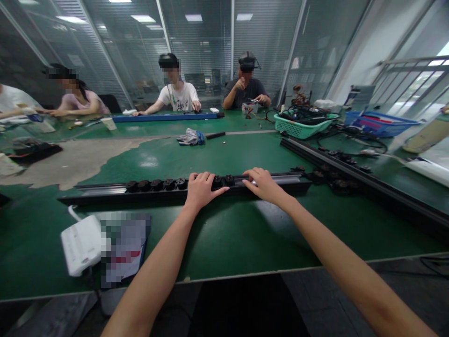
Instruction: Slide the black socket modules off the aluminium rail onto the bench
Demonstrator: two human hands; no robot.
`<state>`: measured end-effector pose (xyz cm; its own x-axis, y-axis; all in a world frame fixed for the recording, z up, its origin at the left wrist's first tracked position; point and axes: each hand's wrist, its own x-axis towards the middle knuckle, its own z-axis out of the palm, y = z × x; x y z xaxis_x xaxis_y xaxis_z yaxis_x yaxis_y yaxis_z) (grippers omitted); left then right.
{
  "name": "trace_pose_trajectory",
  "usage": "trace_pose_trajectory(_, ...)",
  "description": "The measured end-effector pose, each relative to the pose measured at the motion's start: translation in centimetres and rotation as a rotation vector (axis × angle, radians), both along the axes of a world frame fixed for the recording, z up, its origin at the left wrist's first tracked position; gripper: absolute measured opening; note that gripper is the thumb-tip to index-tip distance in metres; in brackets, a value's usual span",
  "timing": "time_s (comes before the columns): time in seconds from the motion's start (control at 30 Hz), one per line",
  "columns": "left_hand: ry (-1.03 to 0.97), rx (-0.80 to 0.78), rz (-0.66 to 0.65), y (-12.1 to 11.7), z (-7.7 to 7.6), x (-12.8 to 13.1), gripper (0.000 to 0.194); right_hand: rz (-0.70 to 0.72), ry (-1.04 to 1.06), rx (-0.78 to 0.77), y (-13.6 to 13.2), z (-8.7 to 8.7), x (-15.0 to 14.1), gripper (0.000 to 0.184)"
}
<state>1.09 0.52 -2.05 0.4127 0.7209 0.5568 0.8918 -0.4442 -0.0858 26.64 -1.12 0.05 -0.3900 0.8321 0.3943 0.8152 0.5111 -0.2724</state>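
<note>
A long black rail with a shiny metal channel lies crosswise in front of me. Several small black round parts sit in a row along its channel. My left hand rests over the row, fingers bent over the far side and thumb stretched to the right; it covers some parts. Just right of it, two black parts show. My right hand touches the rail farther right, with a gap between its thumb and curved forefinger. What lies under its fingertips is partly hidden.
A second black rail slants along the right, with loose black parts beside it. Behind are a green basket of cables and a blue basket. A white device lies near left. Several people work across the table.
</note>
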Motion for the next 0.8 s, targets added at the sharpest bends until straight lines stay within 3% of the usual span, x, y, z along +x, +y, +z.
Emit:
trace_pose_trajectory(0.1,-0.005,-0.002,-0.006,0.0,0.0,0.0,0.064,0.018,-0.028,-0.066,-0.1,0.1,-2.3,0.032)
trace_pose_trajectory(0.3,-0.012,-0.019,-0.015,0.1,-0.1,-0.1,0.057,-0.108,0.064,-0.064,0.6,-1.2,-6.2,0.030)
trace_pose_trajectory(0.53,-0.008,-0.020,-0.016,0.3,-0.3,-0.1,0.056,-0.107,0.151,-0.049,1.7,-2.6,-6.3,0.030)
trace_pose_trajectory(0.8,-0.004,-0.023,-0.008,0.2,-0.2,0.0,0.056,-0.076,0.113,-0.070,1.8,-2.4,-6.4,0.029)
